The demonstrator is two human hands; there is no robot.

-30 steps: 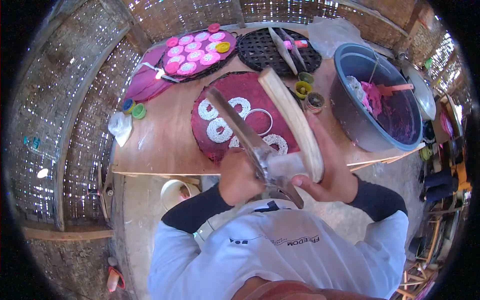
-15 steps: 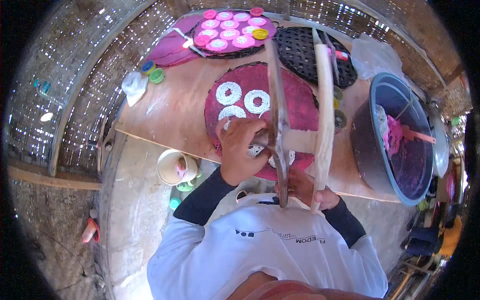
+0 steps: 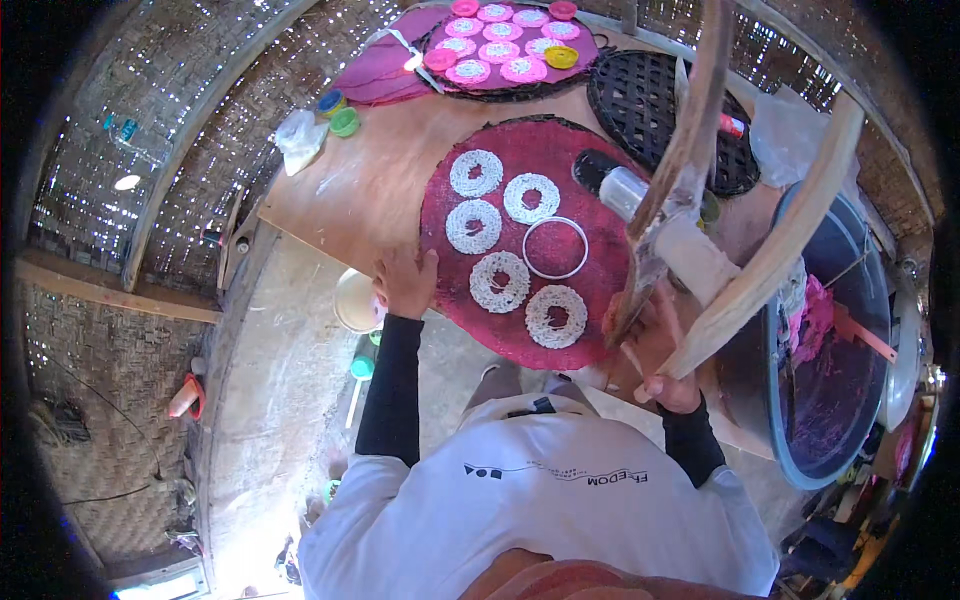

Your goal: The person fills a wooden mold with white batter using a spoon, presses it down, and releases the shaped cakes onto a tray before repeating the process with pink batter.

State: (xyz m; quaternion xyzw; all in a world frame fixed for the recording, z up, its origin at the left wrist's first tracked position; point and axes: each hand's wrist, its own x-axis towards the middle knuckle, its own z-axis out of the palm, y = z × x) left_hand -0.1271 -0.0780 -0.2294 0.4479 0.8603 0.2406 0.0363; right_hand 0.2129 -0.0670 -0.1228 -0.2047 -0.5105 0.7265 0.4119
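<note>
A wooden press (image 3: 690, 255) with two long handles and a pale tube is in my right hand (image 3: 665, 345), whose fingers close round the handles' lower ends. The tube's dark end hangs over a round magenta cloth-covered tray (image 3: 590, 130). On the cloth lie several lacy rings of white strands (image 3: 531, 198). A thin white hoop (image 3: 524, 249) lies to the right of them, with bare cloth inside it. My left hand (image 3: 405, 283) holds nothing; its fingers are apart at the tray's left edge, by the table's front edge.
Behind is another tray of pink-and-white discs (image 3: 500, 52), beside a black woven tray (image 3: 640, 95). A large blue-grey tub (image 3: 780, 400) with pink stuff stands right. Green lid (image 3: 344, 122) and plastic bag (image 3: 299, 140) sit left on the plywood table (image 3: 310, 205); a cream bucket (image 3: 355, 300) stands below its edge.
My left hand has left the press and moved left to the tray's edge. The press has tilted and swung right, uncovering the rings and hoop. The whole view has shifted.
</note>
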